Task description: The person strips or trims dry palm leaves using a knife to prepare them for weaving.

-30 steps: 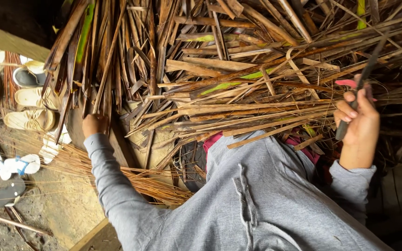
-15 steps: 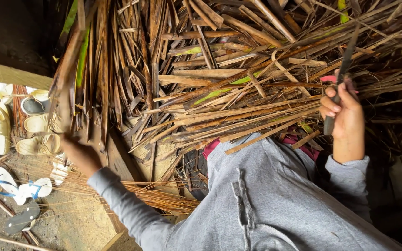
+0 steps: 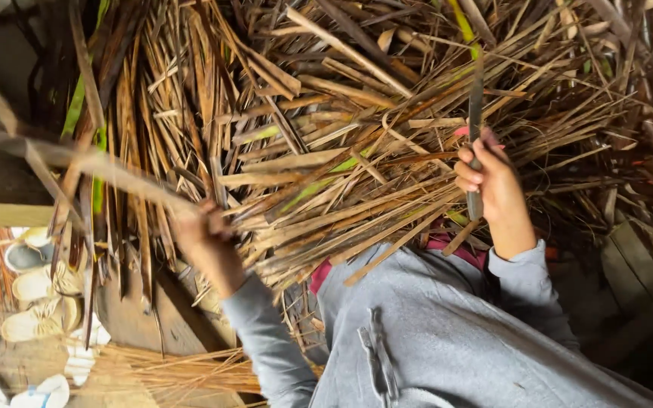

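Note:
A big heap of dry brown cane strips (image 3: 357, 143), with a few green ones, fills the upper part of the head view. My left hand (image 3: 204, 245), motion-blurred, grips a long brown strip (image 3: 77, 159) that runs off toward the upper left. My right hand (image 3: 491, 185) is closed round the handle of a knife (image 3: 475, 106), whose dark narrow blade points up over the heap. Both grey sleeves come in from the bottom, above my grey garment (image 3: 432, 332).
Several pale sandals (image 3: 28, 291) lie on the ground at the lower left, beside a bundle of thin straw-coloured fibres (image 3: 183, 370). A wooden plank (image 3: 5, 214) crosses the left edge. Dark wooden pieces (image 3: 636, 272) lie at the right.
My left hand has moved in from the left edge toward the heap's middle and now pulls a long strip. My right hand with the knife has shifted leftward in view.

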